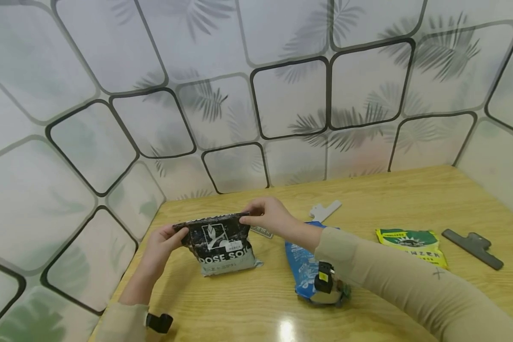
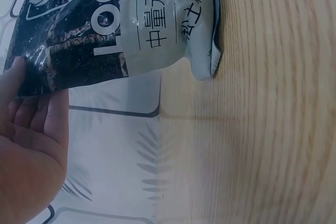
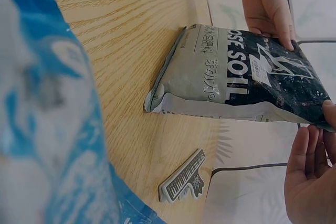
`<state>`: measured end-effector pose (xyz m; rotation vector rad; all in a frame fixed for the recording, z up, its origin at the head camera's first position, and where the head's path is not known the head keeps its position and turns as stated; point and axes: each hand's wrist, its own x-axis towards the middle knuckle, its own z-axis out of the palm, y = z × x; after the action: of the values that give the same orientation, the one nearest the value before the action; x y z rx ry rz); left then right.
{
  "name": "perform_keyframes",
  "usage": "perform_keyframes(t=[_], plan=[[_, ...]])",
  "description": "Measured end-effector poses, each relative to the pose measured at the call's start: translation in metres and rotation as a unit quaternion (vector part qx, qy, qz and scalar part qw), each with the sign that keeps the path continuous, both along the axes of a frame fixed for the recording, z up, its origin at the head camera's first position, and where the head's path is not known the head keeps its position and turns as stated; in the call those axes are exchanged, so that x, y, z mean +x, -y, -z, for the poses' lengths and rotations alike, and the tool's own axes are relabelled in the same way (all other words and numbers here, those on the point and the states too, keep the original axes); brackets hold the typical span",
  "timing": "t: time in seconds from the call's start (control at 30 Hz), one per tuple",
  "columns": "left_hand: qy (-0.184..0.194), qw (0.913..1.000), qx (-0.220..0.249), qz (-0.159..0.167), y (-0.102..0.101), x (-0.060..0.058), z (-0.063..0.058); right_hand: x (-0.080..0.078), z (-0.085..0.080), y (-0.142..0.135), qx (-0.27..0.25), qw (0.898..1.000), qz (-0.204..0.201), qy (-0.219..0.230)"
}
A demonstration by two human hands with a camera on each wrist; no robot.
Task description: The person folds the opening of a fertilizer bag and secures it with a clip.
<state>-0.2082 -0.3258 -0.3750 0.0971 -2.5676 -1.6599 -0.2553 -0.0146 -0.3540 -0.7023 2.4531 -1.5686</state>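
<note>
A black and grey bag of loose soil (image 1: pixel 222 247) stands upright on the wooden table, its top edge folded flat. My left hand (image 1: pixel 159 249) pinches the top left corner between thumb and fingers. At the top right corner my right hand (image 1: pixel 271 218) pinches the same edge. In the right wrist view the bag (image 3: pixel 210 72) shows its printed front and side, with the left hand (image 3: pixel 268 9) and right hand (image 3: pixel 315 177) at its two top corners. Behind the bag lies a clip with a piano-key pattern (image 3: pixel 182 179), partly hidden in the head view.
A blue bag (image 1: pixel 301 268) stands under my right forearm. Farther right lie a green and yellow packet (image 1: pixel 410 242) and a dark grey clip (image 1: pixel 472 247). A white clip (image 1: pixel 323 210) lies behind the blue bag. Patterned walls (image 1: pixel 290 99) border the table (image 1: pixel 222 308).
</note>
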Motion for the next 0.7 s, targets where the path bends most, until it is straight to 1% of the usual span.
perform_keyframes(t=[0.17,0.37,0.47,0.7], plan=[[-0.003,1.0000,-0.008,0.001,0.0008,0.0005,-0.0003,0.0004,-0.0008,-0.0006,-0.001,1.000,-0.001,0.004],[-0.001,1.0000,-0.009,0.002,0.0019,0.0022,-0.0009,-0.0006,0.0003,-0.0011,-0.012,1.000,-0.015,0.011],[0.001,1.0000,-0.004,0.005,0.0027,0.0036,-0.0006,-0.0030,0.0000,-0.0010,-0.023,0.999,-0.024,0.019],[-0.012,0.9998,0.005,0.017,0.0029,0.0041,0.0001,-0.0094,-0.0058,-0.0015,-0.040,0.998,-0.029,0.040]])
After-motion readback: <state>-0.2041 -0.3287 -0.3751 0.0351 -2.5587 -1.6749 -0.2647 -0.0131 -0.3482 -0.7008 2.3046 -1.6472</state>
